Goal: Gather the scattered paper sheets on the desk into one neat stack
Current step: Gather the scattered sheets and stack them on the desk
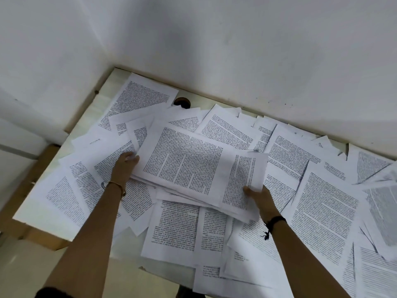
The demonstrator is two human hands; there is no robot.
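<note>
Head view: a loose stack of printed sheets (193, 166) at picture centre, lifted slightly above the scattered papers (322, 211) all over the pale tabletop (103, 100). Left hand (125, 168) at the stack's 9 o'clock edge, grip closed on that edge, fingers partly hidden under paper. Right hand (261, 198) at the stack's 4 o'clock corner, thumb on top, grip clamped on the sheets. Thin bangle (117, 186) on the left wrist, dark cord band (276, 221) on the right. Round cable hole (182, 102) at 12 o'clock, near the white wall (236, 50).
</note>
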